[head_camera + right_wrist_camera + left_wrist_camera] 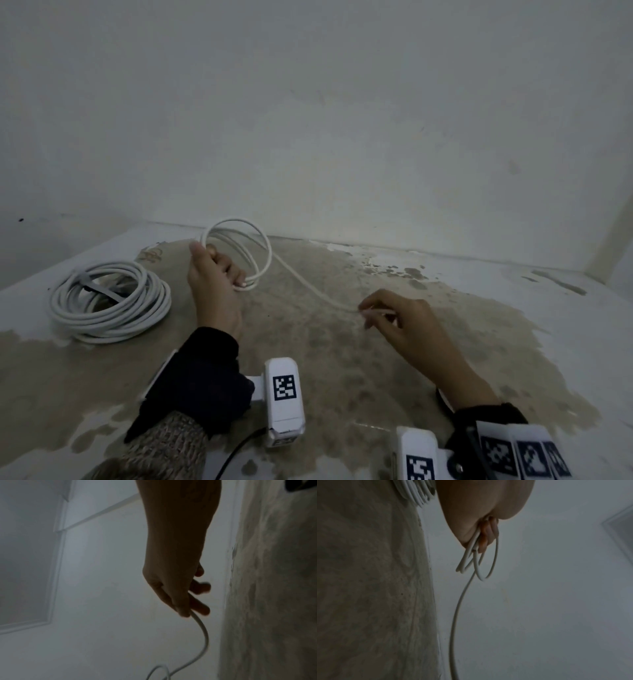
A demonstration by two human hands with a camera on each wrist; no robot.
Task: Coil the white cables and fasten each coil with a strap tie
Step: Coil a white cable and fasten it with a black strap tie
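The white cable (255, 253) is partly coiled: several loops stand upright in the left hand (214, 274), whose fingers curl round the bundle at its lower edge. From the loops a free length (308, 284) runs rightward and toward the person, ending in the right hand (394, 315), which pinches it between thumb and fingertips. The hands are apart, joined only by this span. The right hand is nearer the loose end, so it likely feeds the next loop. A finished coil (109, 301), already strapped, lies on the counter (479, 342) left of the left hand. No containers are visible.
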